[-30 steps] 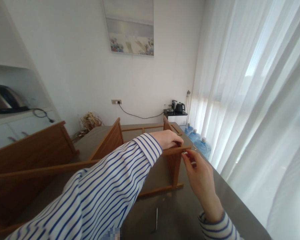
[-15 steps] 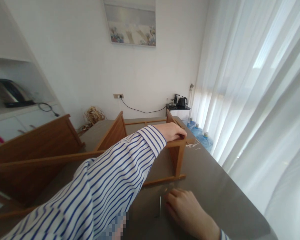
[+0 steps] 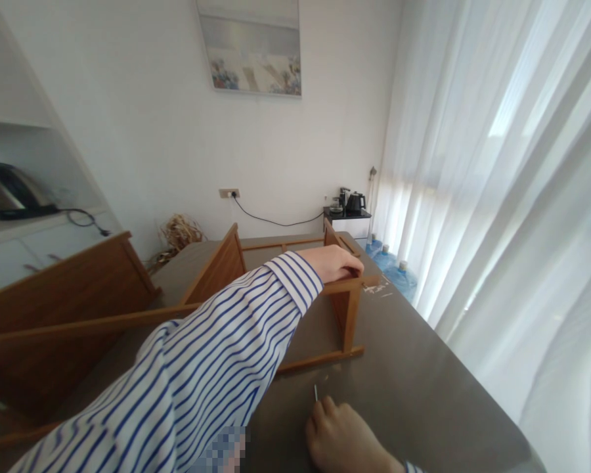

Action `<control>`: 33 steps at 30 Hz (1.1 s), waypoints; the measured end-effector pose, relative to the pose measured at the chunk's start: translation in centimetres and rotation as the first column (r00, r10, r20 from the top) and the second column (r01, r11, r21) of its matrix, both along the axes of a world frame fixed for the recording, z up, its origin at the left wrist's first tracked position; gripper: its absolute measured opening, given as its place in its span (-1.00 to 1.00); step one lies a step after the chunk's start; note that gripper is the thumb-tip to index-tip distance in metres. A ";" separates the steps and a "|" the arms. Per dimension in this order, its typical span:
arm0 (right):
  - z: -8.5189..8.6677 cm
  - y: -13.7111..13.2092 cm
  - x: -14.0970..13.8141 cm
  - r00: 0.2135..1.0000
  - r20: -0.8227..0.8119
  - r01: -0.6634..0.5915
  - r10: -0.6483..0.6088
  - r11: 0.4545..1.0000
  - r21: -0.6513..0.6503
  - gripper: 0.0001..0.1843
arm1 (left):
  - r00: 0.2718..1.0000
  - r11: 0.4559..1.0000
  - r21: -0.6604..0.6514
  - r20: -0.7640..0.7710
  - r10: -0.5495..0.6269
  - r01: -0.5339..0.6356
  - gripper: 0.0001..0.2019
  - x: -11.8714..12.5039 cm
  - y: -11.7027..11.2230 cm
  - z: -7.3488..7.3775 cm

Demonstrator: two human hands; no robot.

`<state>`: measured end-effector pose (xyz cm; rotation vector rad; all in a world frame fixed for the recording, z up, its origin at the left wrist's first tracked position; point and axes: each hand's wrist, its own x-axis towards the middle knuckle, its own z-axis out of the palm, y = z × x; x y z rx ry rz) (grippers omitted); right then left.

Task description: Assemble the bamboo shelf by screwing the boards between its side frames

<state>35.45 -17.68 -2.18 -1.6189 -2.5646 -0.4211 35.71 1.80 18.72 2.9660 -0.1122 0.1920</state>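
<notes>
A brown wooden shelf frame (image 3: 352, 322) lies on its side across the table, its cross boards standing up. My left hand (image 3: 342, 264) reaches over it and is closed on the upper rail near the right end; the fingertips are partly hidden. Close to the table's near side, my right hand (image 3: 345, 433) is curled with its fingers down on the tabletop. A thin metal hex key (image 3: 316, 392) sticks out past these fingers, the rest of it covered by the hand.
The grey-brown tabletop (image 3: 423, 387) has a rounded right edge beside white curtains (image 3: 473, 197). Small white scraps (image 3: 378, 289) lie near the frame's right end. Blue water bottles (image 3: 401, 279) stand on the floor beyond. A kettle (image 3: 17, 190) sits on the left counter.
My right hand has moved left and toward me, closing over the lower part of the hex key. My left hand stays on the frame. The view has shifted slightly.
</notes>
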 end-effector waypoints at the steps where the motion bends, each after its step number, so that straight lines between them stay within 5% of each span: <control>1: -0.2 0.0 -0.1 1.000 0.014 0.005 -0.005 1.000 0.000 -0.91 | 1.000 1.000 0.004 0.000 0.004 -0.004 -0.80 0.0 -0.1 0.0; 7: 0.5 0.1 0.9 0.998 0.033 0.058 -0.058 0.998 0.004 -0.89 | 1.000 1.000 0.014 0.006 0.019 -0.019 -0.82 -0.1 -0.4 0.2; 12: 3.1 -1.0 4.2 0.970 -0.192 0.139 -0.146 0.989 -0.051 -0.92 | 1.000 1.000 -0.011 0.015 0.015 -0.014 -0.82 -0.3 -0.5 0.3; 17: 5.4 -2.1 7.3 0.838 -0.510 0.188 -0.194 0.980 -0.064 -0.86 | 1.000 0.999 -0.033 0.018 0.011 -0.010 -0.82 -0.2 -0.3 0.2; 20: 6.6 -2.5 8.8 0.740 -0.649 0.258 -0.175 0.966 0.034 -0.87 | 1.000 1.000 -0.020 0.020 0.010 -0.009 -0.82 -0.2 -0.2 0.1; 23: 8.0 -2.6 9.9 0.698 -0.705 0.389 -0.125 0.893 0.226 -0.89 | 1.000 1.000 -0.020 0.021 0.013 -0.013 -0.82 -0.1 -0.1 0.0; 29: 10.7 -1.6 10.2 0.755 -0.649 0.563 -0.090 0.596 0.572 -0.90 | 1.000 1.000 -0.015 0.025 0.010 -0.010 -0.81 0.0 0.0 -0.1; 33: 11.3 -0.8 9.6 0.795 -0.603 0.525 -0.067 0.575 0.628 -0.90 | 1.000 0.999 -0.030 0.006 0.019 -0.019 -0.81 0.0 -0.1 0.0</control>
